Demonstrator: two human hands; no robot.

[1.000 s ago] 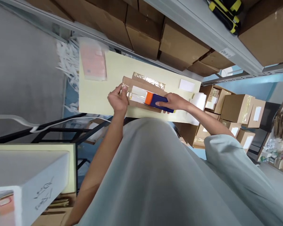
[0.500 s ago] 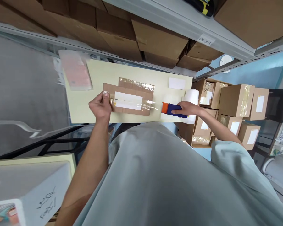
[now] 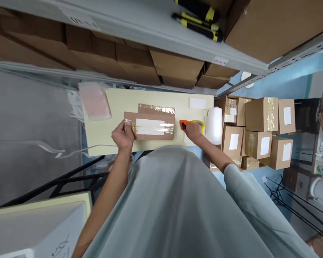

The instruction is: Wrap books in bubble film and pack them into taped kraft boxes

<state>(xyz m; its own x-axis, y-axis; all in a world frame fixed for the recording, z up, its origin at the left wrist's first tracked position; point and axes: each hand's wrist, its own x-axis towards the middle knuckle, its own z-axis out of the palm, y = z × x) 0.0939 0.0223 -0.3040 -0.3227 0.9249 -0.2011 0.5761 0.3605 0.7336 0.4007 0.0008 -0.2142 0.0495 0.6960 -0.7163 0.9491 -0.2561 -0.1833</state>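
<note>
At the frame's center, the left hand [image 3: 123, 135] pinched the left end of a cardboard parcel [image 3: 156, 116] on the tabletop [image 3: 115, 104]. The right hand's [image 3: 194, 132] grip held an orange tape dispenser [image 3: 183, 124], apart from the other end. Neat work seemed to call for a firm pinch and clear tape [image 3: 169, 128] pressed flat.

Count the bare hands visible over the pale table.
2. The left hand grips the left end of the cardboard parcel; the right hand holds the tape dispenser, just past the parcel's right end.
</note>
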